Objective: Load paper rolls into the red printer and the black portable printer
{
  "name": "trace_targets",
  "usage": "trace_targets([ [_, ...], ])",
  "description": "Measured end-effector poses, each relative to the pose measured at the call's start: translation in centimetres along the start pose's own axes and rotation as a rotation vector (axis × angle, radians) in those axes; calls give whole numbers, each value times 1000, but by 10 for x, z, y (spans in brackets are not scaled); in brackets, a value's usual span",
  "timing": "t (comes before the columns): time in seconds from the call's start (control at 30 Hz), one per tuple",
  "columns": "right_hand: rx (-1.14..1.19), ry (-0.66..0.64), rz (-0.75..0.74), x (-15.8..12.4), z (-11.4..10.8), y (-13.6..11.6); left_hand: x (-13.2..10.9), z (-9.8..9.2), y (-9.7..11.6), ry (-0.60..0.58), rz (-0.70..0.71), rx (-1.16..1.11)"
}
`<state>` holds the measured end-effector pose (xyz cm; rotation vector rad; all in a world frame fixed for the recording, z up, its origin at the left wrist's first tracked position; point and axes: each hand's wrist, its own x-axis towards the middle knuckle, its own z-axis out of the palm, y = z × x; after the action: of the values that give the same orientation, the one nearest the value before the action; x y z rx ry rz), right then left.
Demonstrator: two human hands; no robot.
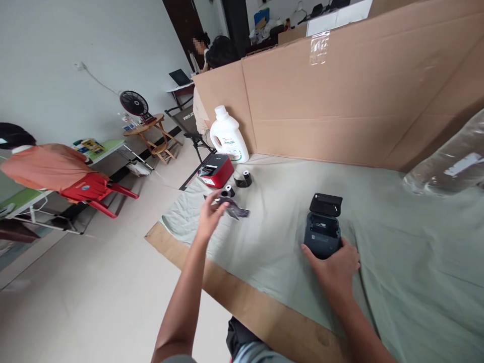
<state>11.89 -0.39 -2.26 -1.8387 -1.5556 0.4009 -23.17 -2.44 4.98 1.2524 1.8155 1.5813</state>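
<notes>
My right hand wraps around the near end of a small dark-blue label printer, which rests on the cloth. The printer's black lid stands open, showing a hollow compartment. Off to the left, my left hand is closed on a dark, shiny, crumpled strip that hangs out to the right of the fingers. Just behind that hand sits a small black-and-white roll. Another roll with a loose black tail lies farther back, beside a red and black printer.
A white jug stands before a tall cardboard wall. Green-grey cloth covers the table, with a bare wooden edge in front. A plastic-wrapped bundle lies at right. One person in orange sits at left; others are behind the cardboard.
</notes>
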Motion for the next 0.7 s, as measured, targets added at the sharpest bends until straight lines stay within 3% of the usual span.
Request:
trace_targets([
  [0.07, 4, -1, 2, 0, -1, -2, 4, -45, -32, 211, -48, 76],
  [0.1, 7, -3, 5, 1, -1, -3, 5, -63, -47, 246, -78, 130],
  [0.2, 11, -14, 18, 2, -2, -4, 6, -97, -86, 188, -158, 301],
  [0.3, 8, -35, 19, 2, -4, -6, 9, -106, -107, 118, -215, 399],
  [0.4, 9, -36, 19, 2, -6, -7, 11, -105, -112, 90, -234, 444],
  [0.6, 17, -28, 5, 2, -6, -7, 7, -112, -103, 75, -213, 543],
  [0.7, 15, -49, 6, 2, -6, -5, 13, -118, -85, 165, -144, 601],
])
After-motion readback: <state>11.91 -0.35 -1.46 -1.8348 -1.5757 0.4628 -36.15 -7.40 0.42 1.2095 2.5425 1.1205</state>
